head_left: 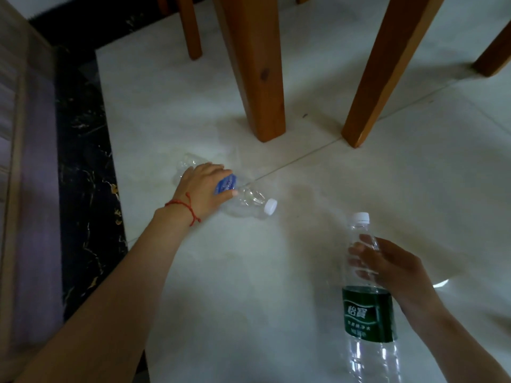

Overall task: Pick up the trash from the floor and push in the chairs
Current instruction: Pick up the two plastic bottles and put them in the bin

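A crushed clear plastic bottle [250,201] with a blue label and white cap lies on the pale tile floor. My left hand [206,186] reaches down and grips its middle, over the label. My right hand [387,265] holds a second clear bottle [367,313] with a dark green label and white cap, its fingers curled round the upper part; this bottle stands upright above the floor at the lower right. Thick wooden legs [262,78] [384,78] rise just beyond the crushed bottle.
More wooden legs stand at the back [192,26] and far right [495,56]. A black marble strip [83,139] borders the tiles on the left, next to a grey cabinet or door [19,161]. A small dark speck [305,115] lies between the two near legs.
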`<state>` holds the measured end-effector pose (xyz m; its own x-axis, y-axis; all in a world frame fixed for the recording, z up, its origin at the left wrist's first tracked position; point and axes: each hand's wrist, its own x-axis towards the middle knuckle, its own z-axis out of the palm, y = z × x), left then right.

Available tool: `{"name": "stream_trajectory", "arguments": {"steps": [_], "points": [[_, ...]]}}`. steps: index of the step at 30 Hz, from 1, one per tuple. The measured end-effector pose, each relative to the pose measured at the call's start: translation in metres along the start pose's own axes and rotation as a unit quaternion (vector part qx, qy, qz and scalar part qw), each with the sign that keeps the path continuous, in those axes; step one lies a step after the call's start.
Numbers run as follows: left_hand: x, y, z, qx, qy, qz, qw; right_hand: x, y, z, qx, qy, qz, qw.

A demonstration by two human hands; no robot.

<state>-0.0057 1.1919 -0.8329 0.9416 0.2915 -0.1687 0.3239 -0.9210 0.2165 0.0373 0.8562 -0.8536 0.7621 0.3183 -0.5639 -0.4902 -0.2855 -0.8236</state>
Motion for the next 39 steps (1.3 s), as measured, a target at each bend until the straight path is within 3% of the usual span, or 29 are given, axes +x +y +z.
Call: {"name": "stream_trajectory", "arguments": {"steps": [4,8,12,17,24,29,39], "points": [[0.013,0.002,0.005,-0.017,0.007,-0.039,0.999,0.002,0.002,-0.001,0.002,0.009,-0.001,1.000],[0.014,0.017,0.016,-0.173,-0.012,-0.160,0.972,0.002,-0.001,-0.004,0.014,0.014,-0.005,1.000],[0.005,0.041,0.032,-0.238,-0.002,-0.216,0.947,0.002,-0.002,-0.008,0.025,0.010,-0.016,1.000],[0.001,0.060,0.051,-0.308,0.025,-0.253,0.917,0.006,-0.003,-0.009,0.039,0.009,-0.016,0.999],[0.003,0.081,0.056,-0.449,0.028,-0.294,0.843,0.015,0.002,-0.005,0.042,-0.004,-0.002,0.999],[-0.006,0.103,0.055,-0.489,0.021,-0.304,0.817,0.014,-0.010,0.002,0.065,0.004,0.024,0.998],[-0.081,0.114,0.010,-0.505,-0.002,-0.364,0.782,-0.035,-0.043,0.005,-0.002,0.000,0.083,0.997]]}}
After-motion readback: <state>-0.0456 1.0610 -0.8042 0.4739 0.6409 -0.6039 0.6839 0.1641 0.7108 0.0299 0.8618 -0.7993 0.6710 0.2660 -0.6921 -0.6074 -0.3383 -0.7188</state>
